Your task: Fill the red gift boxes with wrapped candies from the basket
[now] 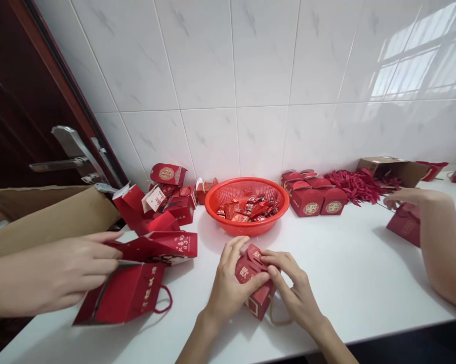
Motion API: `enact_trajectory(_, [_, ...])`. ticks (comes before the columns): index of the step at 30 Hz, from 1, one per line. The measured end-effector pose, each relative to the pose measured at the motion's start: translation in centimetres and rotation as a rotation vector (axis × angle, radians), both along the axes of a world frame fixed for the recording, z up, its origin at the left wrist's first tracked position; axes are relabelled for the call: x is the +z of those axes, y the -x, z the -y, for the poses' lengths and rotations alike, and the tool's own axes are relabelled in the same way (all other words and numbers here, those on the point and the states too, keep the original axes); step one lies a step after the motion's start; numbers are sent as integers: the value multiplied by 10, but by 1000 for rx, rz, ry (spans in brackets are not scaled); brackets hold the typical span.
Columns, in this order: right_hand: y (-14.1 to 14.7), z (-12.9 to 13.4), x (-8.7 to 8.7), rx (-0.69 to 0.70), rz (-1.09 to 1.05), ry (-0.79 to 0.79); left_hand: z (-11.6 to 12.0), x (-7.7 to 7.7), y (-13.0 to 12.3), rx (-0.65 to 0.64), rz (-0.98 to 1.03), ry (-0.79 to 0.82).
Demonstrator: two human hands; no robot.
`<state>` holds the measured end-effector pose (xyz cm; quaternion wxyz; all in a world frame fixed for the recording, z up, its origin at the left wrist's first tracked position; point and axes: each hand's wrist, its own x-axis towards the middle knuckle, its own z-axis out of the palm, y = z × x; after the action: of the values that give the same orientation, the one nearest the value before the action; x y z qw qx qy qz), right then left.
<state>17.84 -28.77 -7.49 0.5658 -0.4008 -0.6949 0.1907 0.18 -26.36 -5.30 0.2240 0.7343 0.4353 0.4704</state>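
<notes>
Between my two hands a small red gift box [262,298] with gold characters stands on the white table. My left hand [233,283] wraps around its left side, with the thumb across the top. The fingers of my right hand [288,283] press on the top flaps at the right edge. A tan cord handle [278,316] hangs from the box under my right hand. Behind my hands sits a red plastic basket [246,230] holding wrapped candies [246,210].
At left, a co-worker's hand [72,273] is at an open red box [131,293]. More red boxes [180,205] are piled behind it. Closed boxes [307,197] and red ribbons [355,184] line the wall. Another person's arm [440,242] reaches over a red bag [404,225] at right.
</notes>
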Motion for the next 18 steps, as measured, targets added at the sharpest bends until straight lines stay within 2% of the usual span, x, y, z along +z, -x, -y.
enact_trajectory(2, [-2,-1,-1,30,12,-4,0,0,-1,-20,-31,19])
enact_trajectory(6, [-8,0,-4,40,37,25,-1,5,0,-145,-128,78])
enact_trajectory(13, [-26,7,-19,-177,-28,271,-6,8,9,-99,-58,193])
enact_trajectory(15, [-28,11,-21,-133,-53,382,-8,8,10,-81,-25,211])
enact_trajectory(18, [-28,16,-18,76,-150,541,-9,8,11,-74,19,223])
